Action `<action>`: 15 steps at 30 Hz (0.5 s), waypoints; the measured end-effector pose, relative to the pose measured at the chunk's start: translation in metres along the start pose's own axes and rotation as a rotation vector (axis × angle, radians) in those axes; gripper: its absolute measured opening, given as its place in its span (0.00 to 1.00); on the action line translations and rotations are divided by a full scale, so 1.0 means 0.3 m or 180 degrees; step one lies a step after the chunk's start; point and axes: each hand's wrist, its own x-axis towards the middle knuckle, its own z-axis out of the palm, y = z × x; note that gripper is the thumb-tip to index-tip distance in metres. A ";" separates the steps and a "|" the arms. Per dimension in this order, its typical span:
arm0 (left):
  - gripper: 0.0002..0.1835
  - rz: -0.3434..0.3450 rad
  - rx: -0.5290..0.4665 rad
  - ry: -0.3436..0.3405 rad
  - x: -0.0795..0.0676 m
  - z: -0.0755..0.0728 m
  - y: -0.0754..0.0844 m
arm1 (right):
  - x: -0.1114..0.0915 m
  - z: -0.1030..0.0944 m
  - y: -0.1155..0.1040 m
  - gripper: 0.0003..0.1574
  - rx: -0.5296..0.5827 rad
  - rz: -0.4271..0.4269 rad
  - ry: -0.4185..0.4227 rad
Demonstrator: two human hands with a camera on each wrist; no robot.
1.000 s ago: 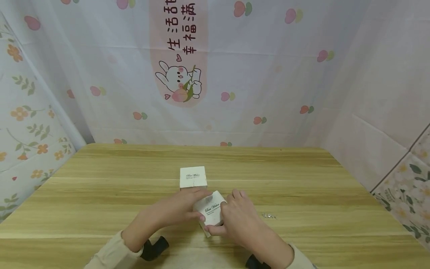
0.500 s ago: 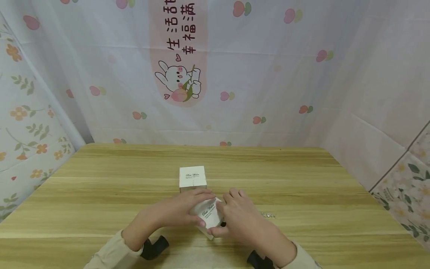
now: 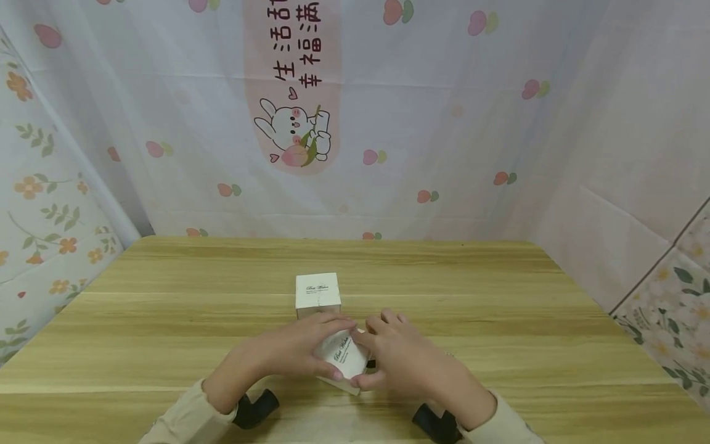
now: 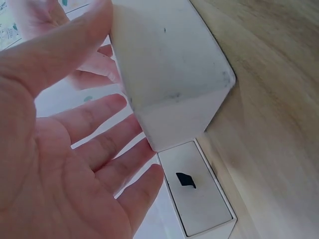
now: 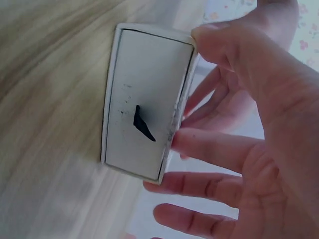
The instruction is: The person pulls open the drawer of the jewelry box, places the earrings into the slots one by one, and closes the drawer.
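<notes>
Two hands, a left hand [image 3: 296, 348] and a right hand [image 3: 400, 356], hold one white box, the front box [image 3: 345, 353], between them at the near middle of the worktop [image 3: 166, 333].
Both forearms slant inward from cream sleeves [image 3: 185, 414]; the left hand spans the box, thumb at its near edge and fingers at its far edge, while the right hand pinches the opposite end, its thumb at a corner in the right wrist view. There are two boxes in all: the back box [image 3: 317, 290] stands just behind, squarer to the worktop, and both lids read "Best Wishes". One black tab [image 5: 141, 124] shows on the front box's end, and two black wrist pieces [image 3: 256, 409] are visible.
</notes>
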 end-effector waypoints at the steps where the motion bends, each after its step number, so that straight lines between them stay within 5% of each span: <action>1: 0.38 0.0004 0.0011 0.0011 0.000 0.001 -0.001 | -0.001 -0.002 0.003 0.40 0.0044 -0.0002 -0.0030; 15: 0.38 -0.0144 0.0326 0.0090 -0.001 0.003 0.011 | -0.003 -0.019 0.012 0.42 0.0594 0.0176 -0.0208</action>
